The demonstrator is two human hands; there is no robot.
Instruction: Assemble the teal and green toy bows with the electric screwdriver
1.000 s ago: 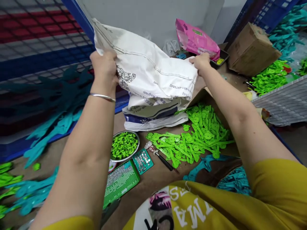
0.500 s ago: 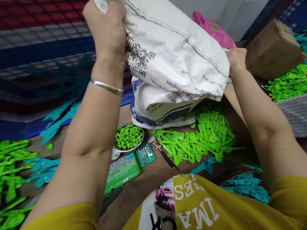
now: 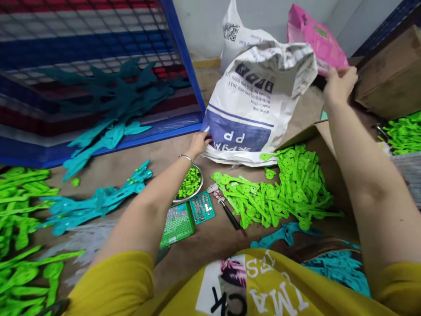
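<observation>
A white woven sack (image 3: pixel 250 105) with blue print and black lettering stands slumped on the brown work surface. At its lower left corner, my left hand (image 3: pixel 198 145) has its fingers closed on the edge. My right hand (image 3: pixel 340 85) is raised right of the sack, apart from it, fingers loosely bent and slightly parted, with nothing visible in them. Behind that hand is a pink bag (image 3: pixel 317 39); whether they touch cannot be made out. Flat lime-green plastic pieces (image 3: pixel 279 188) lie heaped before the sack, partly in an open cardboard box (image 3: pixel 340 193).
Near my left forearm are a metal bowl (image 3: pixel 201 184) of small green parts, a green perforated tray (image 3: pixel 179 230), a teal tray (image 3: pixel 201 208) of small metal discs and a black-handled tool (image 3: pixel 230 215). Blue-framed mesh (image 3: pixel 186 57) stands left. Teal pieces (image 3: pixel 101 202) lie left.
The sack has dropped from my raised hands and now stands farther back. My left hand has moved down to its lower corner. My right hand has let go and shifted slightly right.
</observation>
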